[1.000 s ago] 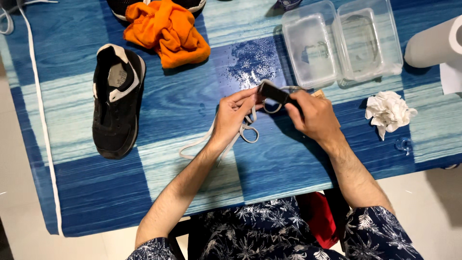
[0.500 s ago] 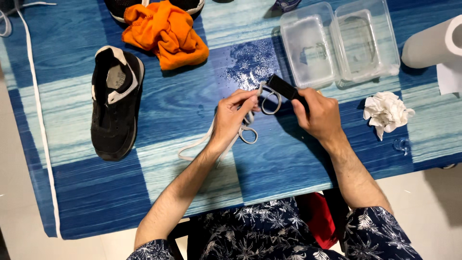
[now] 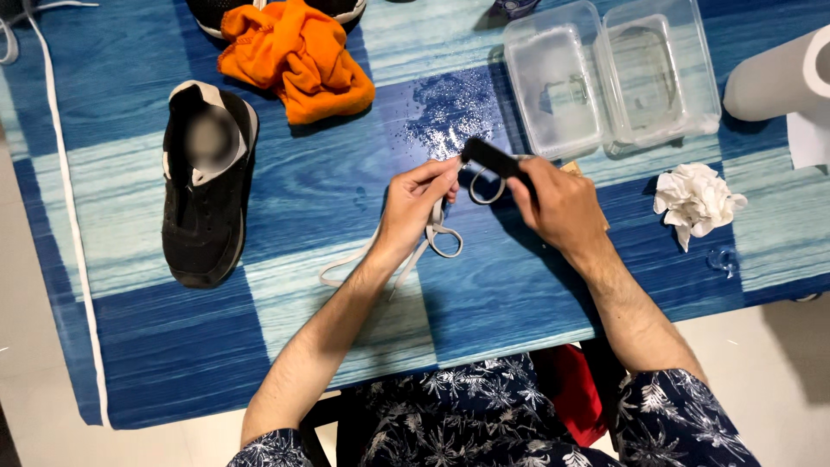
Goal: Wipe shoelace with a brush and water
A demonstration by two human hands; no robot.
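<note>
Looks like somebody's home, just a surface (image 3: 285, 285) with a blue wood-print cover over pale tile floor (image 3: 35, 380), and ordinary household stuff on it: a black shoe (image 3: 203, 216), orange cloth (image 3: 298, 56), clear plastic tubs (image 3: 609, 78), crumpled tissue (image 3: 696, 201)

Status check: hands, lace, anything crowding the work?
Left hand pinching white shoelace. Right hand gripping dark brush. Black shoe apart at left; two clear tubs just behind.
</note>
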